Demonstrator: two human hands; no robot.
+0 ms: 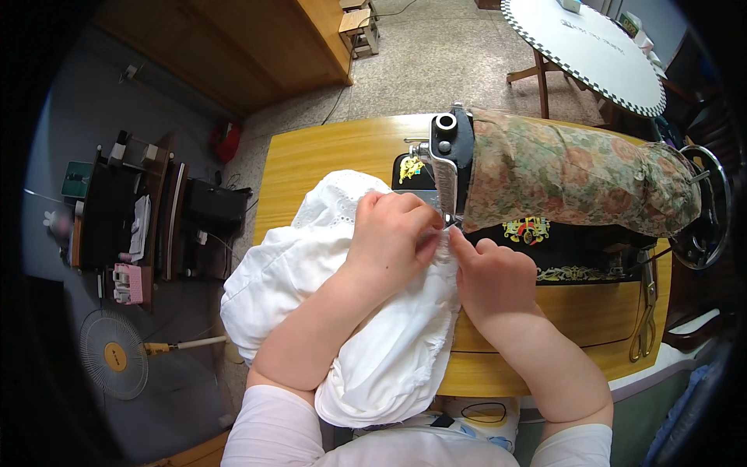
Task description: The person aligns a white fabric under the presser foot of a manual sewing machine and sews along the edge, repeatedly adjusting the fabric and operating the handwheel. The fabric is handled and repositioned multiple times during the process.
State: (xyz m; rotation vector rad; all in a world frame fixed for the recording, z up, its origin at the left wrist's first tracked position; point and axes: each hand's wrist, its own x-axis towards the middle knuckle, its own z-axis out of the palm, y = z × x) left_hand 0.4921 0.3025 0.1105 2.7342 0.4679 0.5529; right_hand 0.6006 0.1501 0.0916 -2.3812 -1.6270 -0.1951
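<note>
White fabric [402, 350] with an eyelet-embroidered part [335, 204] lies bunched over the left of the sewing table and hangs down its front edge towards my lap. My left hand [394, 233] pinches the cloth just left of the needle area of a black sewing machine [452, 146]. At the fabric's right edge, close to the presser foot [449, 220], the index finger of my right hand [496, 268] presses on the cloth, its other fingers curled. A floral cloth cover [583, 169] wraps the machine's arm. The needle itself is too small to make out.
Gold-handled scissors [643, 327] lie at the right of the wooden sewing table [327, 140], below the metal handwheel [721, 204]. A fan [115, 356] stands at left, near a cluttered dark shelf [117, 216]. Beyond are wooden stools [357, 26] and a round white table [589, 46].
</note>
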